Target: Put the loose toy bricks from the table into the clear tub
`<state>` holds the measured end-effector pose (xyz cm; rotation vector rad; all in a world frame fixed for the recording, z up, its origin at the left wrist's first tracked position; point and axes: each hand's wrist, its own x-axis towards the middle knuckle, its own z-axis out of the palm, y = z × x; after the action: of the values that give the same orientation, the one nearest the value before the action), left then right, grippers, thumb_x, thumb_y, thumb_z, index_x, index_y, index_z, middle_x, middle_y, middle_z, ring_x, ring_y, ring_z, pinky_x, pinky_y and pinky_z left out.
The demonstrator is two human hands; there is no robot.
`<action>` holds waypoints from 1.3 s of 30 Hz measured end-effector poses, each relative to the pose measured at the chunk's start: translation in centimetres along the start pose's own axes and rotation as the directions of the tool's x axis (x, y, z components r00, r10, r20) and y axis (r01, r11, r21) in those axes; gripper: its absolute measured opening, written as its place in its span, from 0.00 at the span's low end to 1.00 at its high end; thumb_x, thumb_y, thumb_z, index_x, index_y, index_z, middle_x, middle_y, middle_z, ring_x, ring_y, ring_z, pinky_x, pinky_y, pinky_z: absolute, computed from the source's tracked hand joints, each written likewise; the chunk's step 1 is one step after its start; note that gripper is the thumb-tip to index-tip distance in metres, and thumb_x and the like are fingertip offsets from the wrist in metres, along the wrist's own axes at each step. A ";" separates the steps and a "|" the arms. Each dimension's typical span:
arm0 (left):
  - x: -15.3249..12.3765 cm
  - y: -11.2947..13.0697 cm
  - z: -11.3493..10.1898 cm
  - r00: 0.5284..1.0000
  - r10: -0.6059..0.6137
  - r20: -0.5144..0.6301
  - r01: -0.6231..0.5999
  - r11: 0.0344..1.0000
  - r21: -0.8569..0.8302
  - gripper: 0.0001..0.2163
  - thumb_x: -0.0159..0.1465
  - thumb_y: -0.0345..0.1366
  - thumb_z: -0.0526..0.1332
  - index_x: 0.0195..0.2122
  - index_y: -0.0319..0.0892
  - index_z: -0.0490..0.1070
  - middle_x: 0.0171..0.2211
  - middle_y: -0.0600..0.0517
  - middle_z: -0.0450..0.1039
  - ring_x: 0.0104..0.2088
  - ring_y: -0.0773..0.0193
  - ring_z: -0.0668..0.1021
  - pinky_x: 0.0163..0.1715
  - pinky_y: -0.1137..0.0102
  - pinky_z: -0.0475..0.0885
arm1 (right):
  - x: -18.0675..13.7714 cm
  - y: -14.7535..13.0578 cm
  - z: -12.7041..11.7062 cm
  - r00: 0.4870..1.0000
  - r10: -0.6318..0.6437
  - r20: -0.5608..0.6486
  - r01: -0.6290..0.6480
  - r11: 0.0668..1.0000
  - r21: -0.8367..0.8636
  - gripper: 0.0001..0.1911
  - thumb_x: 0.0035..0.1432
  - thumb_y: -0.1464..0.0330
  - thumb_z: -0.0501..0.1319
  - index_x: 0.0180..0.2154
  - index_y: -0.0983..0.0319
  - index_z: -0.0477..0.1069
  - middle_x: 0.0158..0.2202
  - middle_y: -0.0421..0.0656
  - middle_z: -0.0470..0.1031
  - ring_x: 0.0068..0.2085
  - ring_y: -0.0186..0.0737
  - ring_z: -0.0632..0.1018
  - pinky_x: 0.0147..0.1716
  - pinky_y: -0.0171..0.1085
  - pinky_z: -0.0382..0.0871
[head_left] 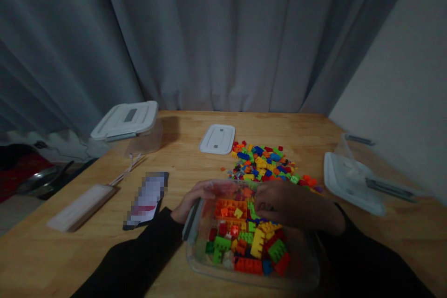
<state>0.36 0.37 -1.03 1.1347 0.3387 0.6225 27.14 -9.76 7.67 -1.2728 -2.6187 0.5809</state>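
1. Nearest the camera, in the one head view, sits my clear box (302,258), with mixed bricks (257,243) lying loose inside: orange, red, yellow, green, a few blue.
2. My left hand (190,202) lies over the box's far left corner, beside a grey latch (191,221); whether it clamps the rim I cannot tell.
3. My right hand (279,202) reaches over the far right part of the box, fingers curled downward; whether they are pinching a brick is hidden.
4. Just beyond the far wall, a colourful pile (263,163) spreads on the table (188,163), a white lid (218,138) beside it.
5. Left of me lies a phone (148,198).
6. I judge the step in hand as handling bricks inside the box; moving one calls for a firm fingertip pinch and a steadied box.
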 end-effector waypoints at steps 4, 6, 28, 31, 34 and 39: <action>-0.1 0.1 -0.3 1.000 0.000 -0.004 0.000 0.999 0.041 0.26 0.52 0.28 0.57 0.51 0.40 0.82 0.53 0.45 0.82 0.59 0.42 0.78 0.67 0.49 0.60 | 0.3 0.0 0.6 1.000 0.016 0.013 -0.015 1.000 -0.027 0.08 0.66 0.72 0.60 0.35 0.63 0.77 0.37 0.43 0.79 0.40 0.37 0.77 0.40 0.37 0.65; -0.1 0.1 -0.3 1.000 0.003 -0.014 -0.003 0.999 0.040 0.26 0.52 0.28 0.56 0.51 0.40 0.82 0.53 0.46 0.83 0.59 0.42 0.77 0.67 0.49 0.59 | 0.3 -0.2 0.7 0.999 0.030 0.015 -0.029 0.998 -0.064 0.08 0.66 0.72 0.59 0.34 0.63 0.76 0.37 0.44 0.80 0.40 0.38 0.77 0.40 0.38 0.65; 0.0 -0.3 0.5 0.998 -0.046 -0.033 0.043 0.996 -0.074 0.27 0.52 0.32 0.58 0.52 0.37 0.82 0.53 0.43 0.82 0.60 0.40 0.77 0.64 0.48 0.64 | 0.3 0.5 3.8 0.998 -0.007 -0.066 -0.013 0.953 -0.302 0.11 0.64 0.72 0.59 0.29 0.63 0.74 0.31 0.44 0.77 0.33 0.38 0.74 0.34 0.39 0.64; 0.0 -0.3 0.5 0.999 -0.029 -0.025 0.028 0.998 -0.061 0.27 0.52 0.32 0.58 0.52 0.37 0.82 0.53 0.44 0.82 0.60 0.41 0.77 0.65 0.48 0.64 | 0.4 0.6 4.0 0.998 -0.004 -0.058 -0.014 0.951 -0.310 0.10 0.64 0.73 0.59 0.29 0.62 0.73 0.31 0.43 0.77 0.32 0.38 0.74 0.33 0.40 0.63; 0.0 -0.2 0.4 0.999 -0.033 -0.021 0.032 0.998 -0.055 0.27 0.52 0.32 0.57 0.52 0.37 0.82 0.53 0.44 0.83 0.60 0.41 0.77 0.66 0.48 0.62 | 0.5 0.7 4.2 0.998 0.001 -0.061 -0.020 0.955 -0.297 0.10 0.63 0.72 0.59 0.29 0.62 0.73 0.31 0.43 0.77 0.32 0.38 0.75 0.34 0.40 0.64; 0.1 -0.2 0.2 0.999 -0.051 0.015 0.052 0.997 -0.052 0.28 0.52 0.32 0.58 0.54 0.36 0.80 0.55 0.42 0.81 0.62 0.39 0.74 0.68 0.45 0.59 | 0.4 -0.3 2.3 1.000 -0.012 -0.016 0.009 0.982 -0.187 0.11 0.67 0.70 0.58 0.33 0.63 0.76 0.35 0.44 0.80 0.38 0.40 0.78 0.39 0.39 0.67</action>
<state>0.62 0.27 -1.10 1.0762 0.3367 0.5751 25.96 -10.24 5.69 -1.3073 -2.7172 0.3256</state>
